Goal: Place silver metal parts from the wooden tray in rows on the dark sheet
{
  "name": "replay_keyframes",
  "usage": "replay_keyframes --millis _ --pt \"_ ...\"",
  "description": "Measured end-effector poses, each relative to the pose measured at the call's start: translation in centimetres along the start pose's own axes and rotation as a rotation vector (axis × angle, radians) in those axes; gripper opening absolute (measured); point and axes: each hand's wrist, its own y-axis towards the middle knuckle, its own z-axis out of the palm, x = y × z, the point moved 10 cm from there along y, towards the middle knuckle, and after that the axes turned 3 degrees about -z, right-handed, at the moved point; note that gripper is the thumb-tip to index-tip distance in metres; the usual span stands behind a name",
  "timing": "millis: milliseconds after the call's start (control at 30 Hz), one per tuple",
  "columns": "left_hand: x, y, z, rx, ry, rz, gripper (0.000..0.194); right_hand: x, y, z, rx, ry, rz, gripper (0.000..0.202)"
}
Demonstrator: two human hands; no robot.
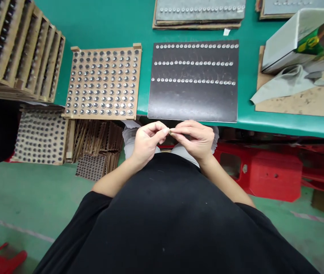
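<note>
My left hand (150, 141) and my right hand (195, 137) meet fingertip to fingertip at the near edge of the green table. Between them they pinch a small brass-coloured part (170, 131), mostly covered by the fingers. Just beyond the hands lies a dark board (190, 101) with three rows of small round metallic pieces (196, 63). To its left is a wooden tray (104, 117) holding a grid of dark discs, many with silvery pieces on top.
Stacked wooden trays (22, 82) stand at the far left. Another board (199, 17) with small pieces lies at the back. A white box (281, 38) and a cloth (290, 84) rest on cardboard at the right. Below the table is a red stool (276, 173).
</note>
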Motion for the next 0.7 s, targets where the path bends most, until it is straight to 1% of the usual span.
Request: replay_keyframes --millis 33,100,167,200,233,300,333,367,400,467,600,667,700 --pt "0.1 -0.1 -0.1 -0.015 0.000 0.004 0.028 -0.6 -0.3 -0.1 -0.014 0.025 0.059 0.014" --pt "0.1 -0.1 -0.5 -0.051 0.012 0.028 0.027 -1.8 -0.9 -0.6 -0.082 0.106 0.189 0.022" --pt "-0.1 -0.2 -0.9 -0.090 0.042 0.075 0.026 -2.6 -1.5 -0.9 -0.123 0.191 0.295 0.031" --pt "-0.2 -0.3 -1.1 -0.103 0.060 0.101 0.025 -2.7 -1.6 -0.8 -0.103 0.219 0.328 0.033" --pt "-0.3 -0.3 -1.2 -0.109 0.079 0.126 0.024 -2.7 -1.6 -0.5 -0.050 0.231 0.349 0.034" --pt "-0.6 -0.4 -1.1 -0.101 0.115 0.172 0.023 -2.1 -1.4 0.5 0.091 0.225 0.369 0.035" --pt "-0.8 -0.4 -1.0 -0.089 0.131 0.188 0.022 -1.8 -1.3 0.8 0.142 0.218 0.372 0.035" --pt "-0.9 -0.4 -0.8 -0.073 0.146 0.200 0.022 -1.6 -1.2 1.0 0.165 0.214 0.370 0.036" --pt "-0.9 -0.4 -0.5 -0.055 0.159 0.208 0.022 -1.4 -1.0 0.9 0.159 0.210 0.365 0.037" --pt "-1.0 -0.5 -0.1 -0.018 0.170 0.203 0.022 -1.4 -0.8 0.3 0.072 0.180 0.353 0.038" --pt "-0.6 -0.5 0.2 0.016 0.130 0.142 0.023 -2.6 -1.3 -1.5 -0.152 0.023 0.372 0.039" --pt "-0.3 -0.5 0.0 0.006 0.097 0.109 0.024 -3.1 -1.7 -1.8 -0.179 0.004 0.386 0.044" --pt "-0.2 -0.5 -0.1 0.000 0.081 0.098 0.025 -3.2 -1.8 -1.7 -0.157 0.016 0.387 0.048"
